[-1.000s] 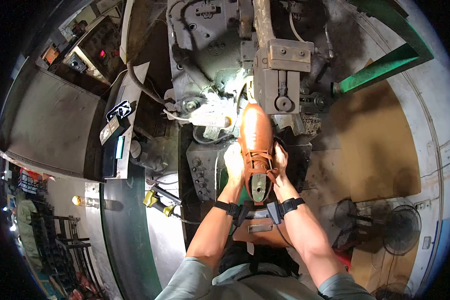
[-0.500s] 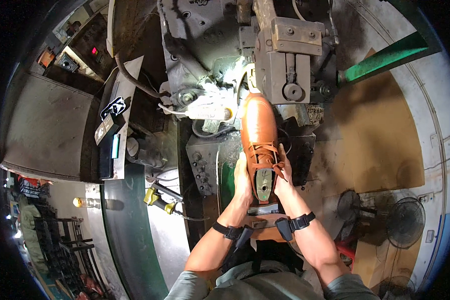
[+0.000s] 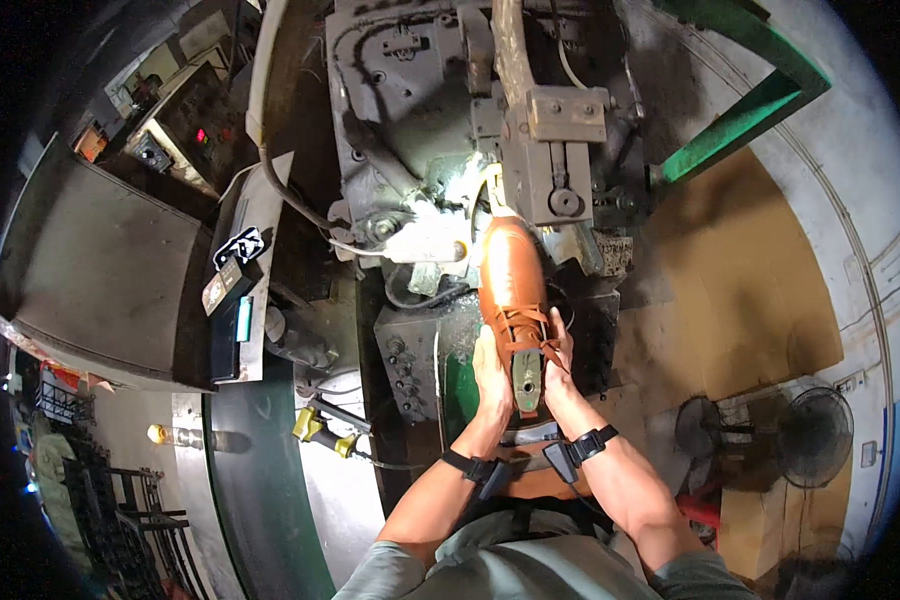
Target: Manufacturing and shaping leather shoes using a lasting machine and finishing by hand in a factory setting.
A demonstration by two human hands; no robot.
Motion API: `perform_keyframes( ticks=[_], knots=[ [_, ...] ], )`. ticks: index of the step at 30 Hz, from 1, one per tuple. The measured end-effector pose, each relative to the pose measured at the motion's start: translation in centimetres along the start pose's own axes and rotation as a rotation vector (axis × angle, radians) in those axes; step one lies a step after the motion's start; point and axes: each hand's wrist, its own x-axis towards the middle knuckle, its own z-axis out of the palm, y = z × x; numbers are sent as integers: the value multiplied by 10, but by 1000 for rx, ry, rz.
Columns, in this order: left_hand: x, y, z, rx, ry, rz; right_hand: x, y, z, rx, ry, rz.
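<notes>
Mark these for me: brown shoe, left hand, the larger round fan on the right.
Brown shoe (image 3: 513, 282): head view, on the upper, just ahead of the laces.
Left hand (image 3: 493, 376): head view, on the back of the hand.
Larger round fan (image 3: 815, 437): head view, middle of the grille.

A grimy shoe workshop
A big dusty machine (image 3: 410, 80) fills the upper centre, with a brown shoe (image 3: 513, 285) at mid-frame, a control box (image 3: 192, 128) at upper left and fans (image 3: 815, 437) at lower right.
</notes>
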Motion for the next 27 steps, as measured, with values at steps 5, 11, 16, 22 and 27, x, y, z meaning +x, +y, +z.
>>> perform_keyframes(
  ticks=[5,11,16,22,27],
  knots=[
    [-10,9,-2,-17,-64,-10,-11,-11,2,89,24,67],
    [16,8,-56,609,158,480,7,-16,-47,-147,87,-93],
    [54,4,-225,1199,339,471,60,-16,-122,-1080,756,-178],
    [68,-27,-200,1026,138,357,112,-1,-164,-1105,280,-183],
    [46,-11,-222,1027,354,364,95,-23,-162,-1077,706,-174]
  ],
)
